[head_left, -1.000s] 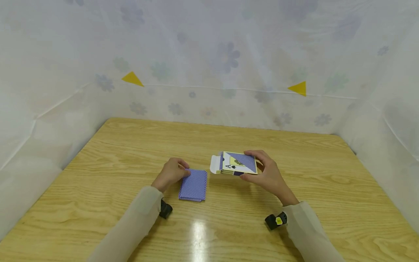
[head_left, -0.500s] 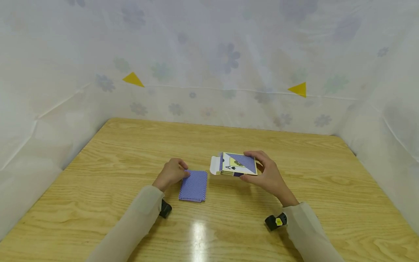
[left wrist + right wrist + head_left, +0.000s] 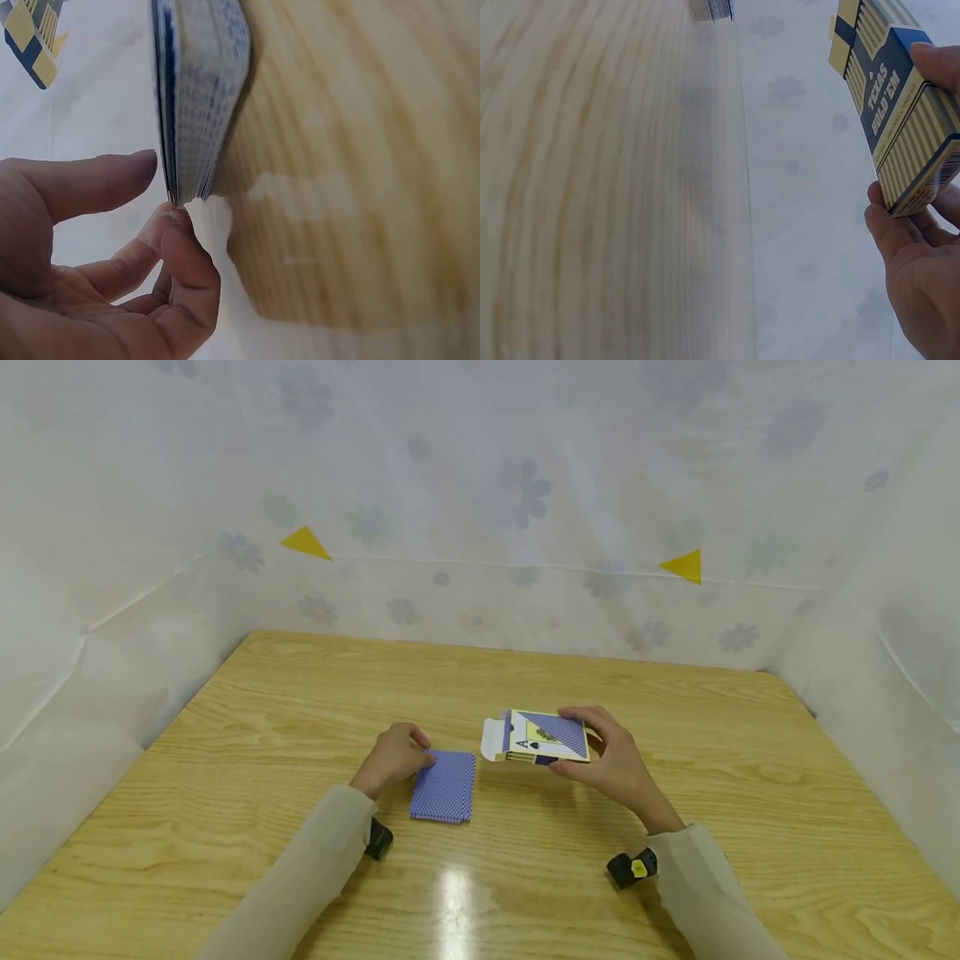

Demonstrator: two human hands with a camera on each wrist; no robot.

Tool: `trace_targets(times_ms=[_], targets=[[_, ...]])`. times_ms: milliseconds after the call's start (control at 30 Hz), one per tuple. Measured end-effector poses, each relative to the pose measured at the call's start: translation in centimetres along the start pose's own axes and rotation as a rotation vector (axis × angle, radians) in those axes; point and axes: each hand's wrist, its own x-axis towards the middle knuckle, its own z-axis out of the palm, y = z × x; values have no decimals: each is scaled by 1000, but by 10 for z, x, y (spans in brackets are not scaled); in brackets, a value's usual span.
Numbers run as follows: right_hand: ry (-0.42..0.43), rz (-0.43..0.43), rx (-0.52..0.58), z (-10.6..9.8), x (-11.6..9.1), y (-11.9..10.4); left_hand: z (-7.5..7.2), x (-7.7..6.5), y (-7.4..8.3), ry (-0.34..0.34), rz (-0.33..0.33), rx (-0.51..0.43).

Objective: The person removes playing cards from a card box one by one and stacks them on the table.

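Note:
A stack of blue-backed playing cards (image 3: 444,787) lies face down on the wooden table, its lower edge slightly uneven. My left hand (image 3: 393,758) is at the stack's far left corner, thumb on the top card and curled fingers at the edge. The left wrist view shows the thumb (image 3: 112,180) against the top face and fingertips (image 3: 176,217) at the end of the upper cards. To the right, my right hand (image 3: 611,760) grips a playing card box (image 3: 549,733) above the table. Its flap (image 3: 492,738) stands out toward the stack. "Texas Hold'em" is printed on its side.
The wood-grain table (image 3: 525,877) is enclosed by white flowered sheeting (image 3: 465,485). Two yellow triangles (image 3: 306,542) are on the back sheet. A black wrist camera (image 3: 632,867) hangs under the right cuff and another (image 3: 379,839) by the left.
Almost nothing differs. Both hands, the card stack and the box hold their places, with only a tiny downward shift of the whole view.

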Motion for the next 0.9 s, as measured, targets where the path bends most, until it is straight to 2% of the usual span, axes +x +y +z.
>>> trace_targets(times_ms=[233, 633, 900], targets=[[0, -5, -1, 0, 1, 0, -3, -2, 2, -5, -11, -12], [-16, 3, 15, 4, 2, 1, -5, 0, 11, 4, 80, 11], [-28, 8, 37, 6, 2, 5, -3, -3, 24, 12, 97, -13]])
